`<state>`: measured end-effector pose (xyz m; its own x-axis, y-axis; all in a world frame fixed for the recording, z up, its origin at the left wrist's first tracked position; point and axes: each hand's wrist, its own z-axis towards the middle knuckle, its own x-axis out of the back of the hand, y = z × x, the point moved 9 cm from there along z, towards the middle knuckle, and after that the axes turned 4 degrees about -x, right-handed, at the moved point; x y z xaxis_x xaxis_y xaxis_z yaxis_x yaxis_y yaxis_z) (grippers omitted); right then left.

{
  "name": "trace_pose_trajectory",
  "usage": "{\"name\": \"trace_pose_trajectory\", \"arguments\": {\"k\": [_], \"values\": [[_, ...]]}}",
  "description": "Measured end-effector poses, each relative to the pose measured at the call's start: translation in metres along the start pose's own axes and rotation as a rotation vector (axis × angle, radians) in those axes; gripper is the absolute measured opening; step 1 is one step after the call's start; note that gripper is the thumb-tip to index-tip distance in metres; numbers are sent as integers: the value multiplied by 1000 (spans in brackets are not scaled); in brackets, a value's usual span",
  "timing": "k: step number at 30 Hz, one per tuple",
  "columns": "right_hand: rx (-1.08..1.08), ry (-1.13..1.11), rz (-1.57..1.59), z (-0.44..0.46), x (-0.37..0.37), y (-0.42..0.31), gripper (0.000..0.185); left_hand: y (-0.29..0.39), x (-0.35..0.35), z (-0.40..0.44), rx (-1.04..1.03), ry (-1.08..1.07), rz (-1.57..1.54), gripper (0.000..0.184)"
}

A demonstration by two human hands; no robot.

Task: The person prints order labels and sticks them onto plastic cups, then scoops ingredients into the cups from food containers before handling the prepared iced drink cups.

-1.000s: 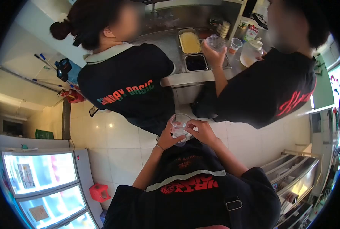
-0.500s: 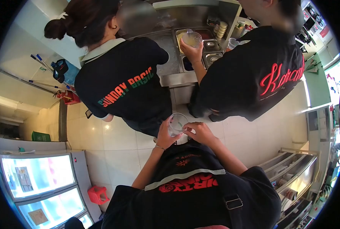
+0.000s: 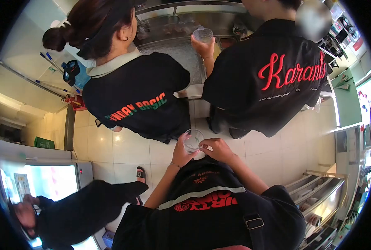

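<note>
A clear plastic cup (image 3: 193, 140) is in front of my apron, its round mouth facing up toward me. My left hand (image 3: 180, 152) wraps around its left side. At the right side of the cup, my right hand (image 3: 218, 149) is closed, with its thumb and fingertips pinched against the rim or wall. Whether anything small sits between those fingertips I cannot make out. Marks show through the cup's clear wall, too small to read.
Two co-workers in black shirts (image 3: 139, 98) stand ahead at a metal counter (image 3: 173, 62); one lifts a clear cup (image 3: 204, 35). Another person (image 3: 85, 212) leans at the lit fridge (image 3: 60, 181) on my left. Shelving (image 3: 318, 196) stands to my right.
A person has come into view at the fridge on the left. The co-worker at right has shifted left, the raised cup with them. My hands keep nearly the same hold.
</note>
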<state>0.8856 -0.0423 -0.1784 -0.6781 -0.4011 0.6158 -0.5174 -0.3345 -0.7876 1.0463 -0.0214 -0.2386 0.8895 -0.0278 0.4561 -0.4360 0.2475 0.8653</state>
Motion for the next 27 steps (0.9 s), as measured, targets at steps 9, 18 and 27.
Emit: {"name": "trace_pose_trajectory", "arguments": {"k": [9,18,27], "values": [[13,-58,-34,-21,51,40,23,27,-58,20,11,2,57,97],[1,-157,-64,1,67,60,24,30,-67,48,19,19,121,97],[30,-199,-75,10,72,70,25,23,-77,53,51,60,141,96]]}}
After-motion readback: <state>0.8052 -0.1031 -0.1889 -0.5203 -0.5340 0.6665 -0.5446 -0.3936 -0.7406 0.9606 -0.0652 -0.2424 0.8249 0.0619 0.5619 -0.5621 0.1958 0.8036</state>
